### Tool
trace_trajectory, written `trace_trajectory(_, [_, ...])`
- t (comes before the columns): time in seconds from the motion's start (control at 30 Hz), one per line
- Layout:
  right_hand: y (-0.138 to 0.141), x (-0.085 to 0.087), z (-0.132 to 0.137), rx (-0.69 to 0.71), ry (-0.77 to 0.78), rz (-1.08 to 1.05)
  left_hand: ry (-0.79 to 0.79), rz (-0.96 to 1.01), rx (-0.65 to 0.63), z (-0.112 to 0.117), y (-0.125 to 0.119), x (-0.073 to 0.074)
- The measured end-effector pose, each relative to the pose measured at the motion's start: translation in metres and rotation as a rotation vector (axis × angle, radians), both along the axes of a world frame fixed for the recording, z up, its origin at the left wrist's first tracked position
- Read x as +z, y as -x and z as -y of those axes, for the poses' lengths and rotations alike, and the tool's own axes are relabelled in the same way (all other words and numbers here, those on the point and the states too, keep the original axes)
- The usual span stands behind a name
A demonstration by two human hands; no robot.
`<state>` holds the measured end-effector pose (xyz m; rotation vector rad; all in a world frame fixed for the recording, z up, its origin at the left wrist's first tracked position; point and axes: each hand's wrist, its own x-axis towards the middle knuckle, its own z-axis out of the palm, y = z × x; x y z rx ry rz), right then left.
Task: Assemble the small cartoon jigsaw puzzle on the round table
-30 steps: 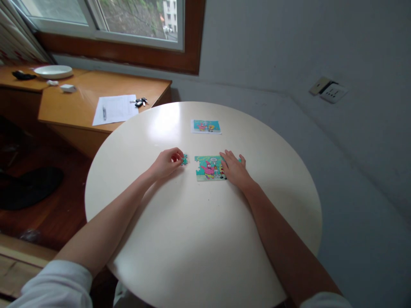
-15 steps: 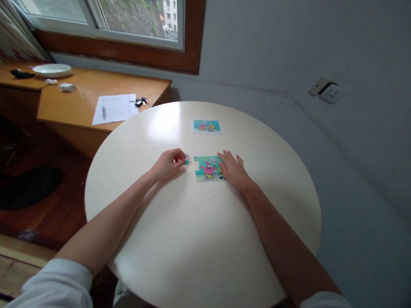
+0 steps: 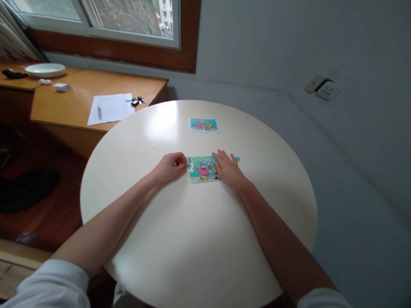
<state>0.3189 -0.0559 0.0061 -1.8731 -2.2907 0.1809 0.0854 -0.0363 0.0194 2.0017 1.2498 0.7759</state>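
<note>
A jigsaw puzzle (image 3: 201,171) with a pink starfish figure lies flat on the round white table, its left edge notched. At that edge, my left hand (image 3: 173,164) pinches a small teal puzzle piece (image 3: 188,166), which reaches the puzzle's side; whether it is locked in cannot be seen. My right hand (image 3: 228,169) lies flat with spread fingers over the right part of the puzzle and hides it. Just beyond those fingers another teal puzzle piece (image 3: 238,158) shows. Farther back rests a picture card (image 3: 204,125) with similar cartoon figures.
The round white table (image 3: 199,239) stands near a wall with a socket (image 3: 328,90). At the back left, a wooden desk (image 3: 80,90) bears a paper sheet (image 3: 112,108), keys (image 3: 136,102), a white box (image 3: 61,87) and a white dish (image 3: 46,70).
My left hand has brought its piece right, against the puzzle's left edge. The right hand stays on the puzzle, and a teal piece now shows beyond its fingers. The whole view has shifted slightly.
</note>
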Motion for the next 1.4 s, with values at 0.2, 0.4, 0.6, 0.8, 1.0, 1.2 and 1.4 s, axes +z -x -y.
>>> trace_trajectory(0.2, [0.001,-0.001,0.0,0.027,-0.004,-0.005,-0.01,0.01,0.013,0.0,-0.001,-0.001])
trace_trajectory(0.4, [0.002,0.0,0.001,0.023,0.015,0.006,-0.023,0.003,0.04,0.0,-0.001,-0.002])
trace_trajectory(0.6, [0.006,0.003,0.004,0.04,-0.071,-0.038,-0.039,0.063,0.067,0.002,-0.003,0.003])
trace_trajectory(0.8, [0.026,0.014,0.011,0.171,-0.158,-0.296,-0.001,0.244,0.038,0.006,-0.01,0.009])
trace_trajectory(1.0, [0.034,0.017,0.013,0.205,-0.163,-0.546,0.048,0.318,-0.017,0.013,-0.017,0.01])
trace_trajectory(1.2, [0.039,0.013,0.014,0.216,-0.118,-0.738,0.055,0.277,-0.015,0.017,-0.021,0.011])
trace_trajectory(1.4, [0.029,0.01,0.008,0.089,-0.183,-0.882,0.021,0.319,0.011,0.014,-0.019,0.011])
